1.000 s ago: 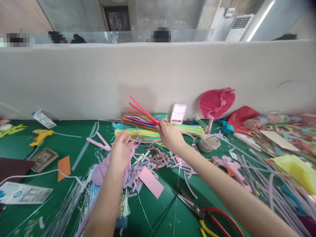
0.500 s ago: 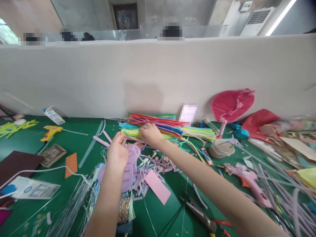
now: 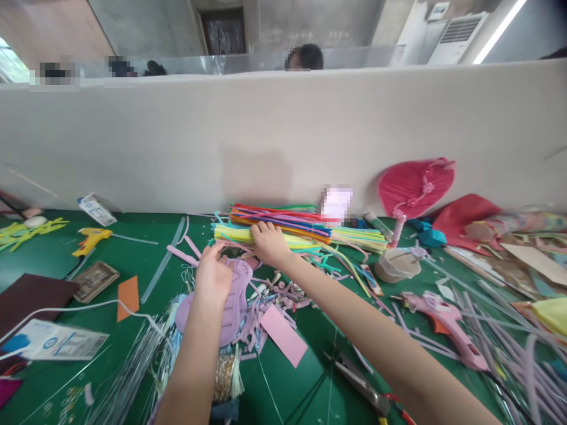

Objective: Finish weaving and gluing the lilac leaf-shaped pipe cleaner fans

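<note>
A bundle of pipe cleaners [image 3: 292,223] in red, orange, blue, yellow and green lies across the table by the white partition. My right hand [image 3: 269,245] rests over it from the front, its fingers bent around the yellow strands. At the bundle's left end is my left hand [image 3: 214,274], fingers loosely bent and apart, the fingertips close to the strand ends. Nothing held shows in it. Under and beside my left hand is a flat lilac piece [image 3: 237,295] with a ribbed surface, partly covered by the hand and forearm.
Lilac scraps [image 3: 257,319] and a pink card [image 3: 284,335] lie in front. Pliers [image 3: 363,381], a pink glue gun [image 3: 445,321] and a paper-like cup [image 3: 397,265] are on the right. A yellow glue gun [image 3: 92,241] and thin wires [image 3: 133,366] lie left. People's heads show beyond the partition [image 3: 177,130].
My right hand has shifted slightly down on the bundle, and some strands have moved beneath it. My left fingers have bent a little more at the bundle's end.
</note>
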{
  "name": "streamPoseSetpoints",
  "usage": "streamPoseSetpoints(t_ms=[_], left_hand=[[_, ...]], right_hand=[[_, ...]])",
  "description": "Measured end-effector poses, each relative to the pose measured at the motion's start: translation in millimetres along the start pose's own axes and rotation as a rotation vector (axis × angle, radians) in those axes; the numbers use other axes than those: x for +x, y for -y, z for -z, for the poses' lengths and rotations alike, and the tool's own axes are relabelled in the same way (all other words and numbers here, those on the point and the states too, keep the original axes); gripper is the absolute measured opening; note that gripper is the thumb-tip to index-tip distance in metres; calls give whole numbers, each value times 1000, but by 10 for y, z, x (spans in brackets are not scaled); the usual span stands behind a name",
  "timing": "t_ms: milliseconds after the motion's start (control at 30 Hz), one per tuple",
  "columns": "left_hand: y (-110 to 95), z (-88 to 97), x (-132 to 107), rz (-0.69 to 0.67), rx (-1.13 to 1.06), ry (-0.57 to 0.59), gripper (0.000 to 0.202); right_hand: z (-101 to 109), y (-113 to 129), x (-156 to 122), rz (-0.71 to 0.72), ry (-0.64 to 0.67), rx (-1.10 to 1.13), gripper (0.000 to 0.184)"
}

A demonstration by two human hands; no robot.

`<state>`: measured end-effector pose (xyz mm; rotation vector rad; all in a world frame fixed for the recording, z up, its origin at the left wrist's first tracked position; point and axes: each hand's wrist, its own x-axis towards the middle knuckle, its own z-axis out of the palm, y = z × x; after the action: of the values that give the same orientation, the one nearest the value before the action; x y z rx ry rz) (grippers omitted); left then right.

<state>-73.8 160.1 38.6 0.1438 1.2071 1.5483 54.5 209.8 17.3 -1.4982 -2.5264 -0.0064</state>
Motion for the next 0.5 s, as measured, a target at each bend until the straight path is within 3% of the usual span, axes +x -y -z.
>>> streamPoseSetpoints(t_ms=[233,400,500], left_hand=[[60,19,69,34,-31,78,19],[82,76,153,22,-30,53,34],[89,87,157,-13,-19,43,43]], right_hand=[[75,-49,-149,94,10,53,31],[25,-58,-244,86,18,95,56],[40,-114,-300,69,33,118,61]])
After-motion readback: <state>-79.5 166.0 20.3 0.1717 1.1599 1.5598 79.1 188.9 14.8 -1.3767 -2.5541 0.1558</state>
